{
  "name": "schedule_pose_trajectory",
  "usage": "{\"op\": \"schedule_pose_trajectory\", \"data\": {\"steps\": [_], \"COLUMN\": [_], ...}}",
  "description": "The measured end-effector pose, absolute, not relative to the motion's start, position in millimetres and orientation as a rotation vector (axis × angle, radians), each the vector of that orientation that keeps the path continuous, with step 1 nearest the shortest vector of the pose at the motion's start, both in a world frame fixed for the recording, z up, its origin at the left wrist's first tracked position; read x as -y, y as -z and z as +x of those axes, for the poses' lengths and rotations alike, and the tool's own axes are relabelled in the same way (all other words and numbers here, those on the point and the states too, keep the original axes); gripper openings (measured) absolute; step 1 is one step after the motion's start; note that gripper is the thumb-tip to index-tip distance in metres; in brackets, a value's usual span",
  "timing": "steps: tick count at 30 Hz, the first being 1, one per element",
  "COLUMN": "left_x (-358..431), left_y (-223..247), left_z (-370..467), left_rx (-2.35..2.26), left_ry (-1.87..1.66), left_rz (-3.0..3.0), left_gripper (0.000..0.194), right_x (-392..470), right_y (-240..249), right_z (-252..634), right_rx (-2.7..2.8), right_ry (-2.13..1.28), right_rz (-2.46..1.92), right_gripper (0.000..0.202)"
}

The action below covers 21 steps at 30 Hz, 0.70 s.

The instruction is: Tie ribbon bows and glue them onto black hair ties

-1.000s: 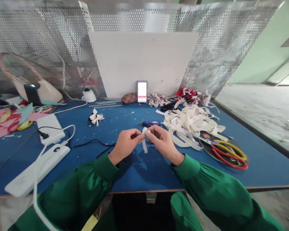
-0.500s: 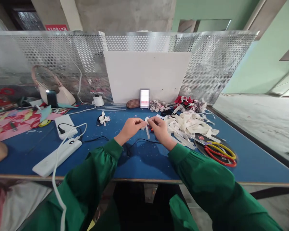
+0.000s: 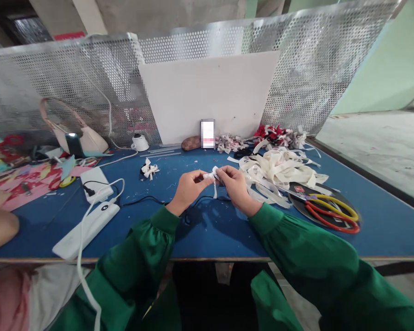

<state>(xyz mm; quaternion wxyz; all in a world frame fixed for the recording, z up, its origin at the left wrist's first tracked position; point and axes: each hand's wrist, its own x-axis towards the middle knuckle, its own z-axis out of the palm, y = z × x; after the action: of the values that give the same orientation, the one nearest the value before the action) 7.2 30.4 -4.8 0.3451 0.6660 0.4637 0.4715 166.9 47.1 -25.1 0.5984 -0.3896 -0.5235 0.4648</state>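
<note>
Above the middle of the blue table, my left hand and my right hand meet, thumbs and forefingers pinched on one white ribbon. Its middle is bunched between my fingertips, and one tail hangs straight down. A heap of cream-white ribbon strips lies just right of my right hand. Left of my left hand sits a white ribbon bow with something black under it. Scissors with yellow and red handles rest on a round black plate at the right.
White power strips with cables lie at the left, near another person's arm. A lit phone stands against a white board. Red and printed bows, a handbag and pink scraps line the back and left.
The view has tilted and come slightly closer to the table. My fingertips have shifted a little on the ribbon, and more of its bunched white part shows between them.
</note>
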Motion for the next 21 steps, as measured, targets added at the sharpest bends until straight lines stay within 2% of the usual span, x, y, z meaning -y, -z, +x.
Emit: {"op": "schedule_pose_trajectory", "data": {"steps": [4,12,21], "left_x": [-28,-30,-26], "left_y": [0,6,4], "left_z": [7,6,13], "left_rx": [-1.210,-1.100,-1.217], "left_ry": [-1.239,-1.234,-1.349], "left_rz": [1.657,1.363,1.402], "left_gripper": [0.031,0.047,0.031], "right_x": [-41,-32,-27], "right_y": [23,23,22], "right_z": [166,163,160], "right_rx": [1.224,1.218,1.249], "right_ry": [-1.104,-1.138,-1.101], "right_rz": [-0.878,-0.839,-0.875], "right_gripper": [0.034,0.030,0.032]}}
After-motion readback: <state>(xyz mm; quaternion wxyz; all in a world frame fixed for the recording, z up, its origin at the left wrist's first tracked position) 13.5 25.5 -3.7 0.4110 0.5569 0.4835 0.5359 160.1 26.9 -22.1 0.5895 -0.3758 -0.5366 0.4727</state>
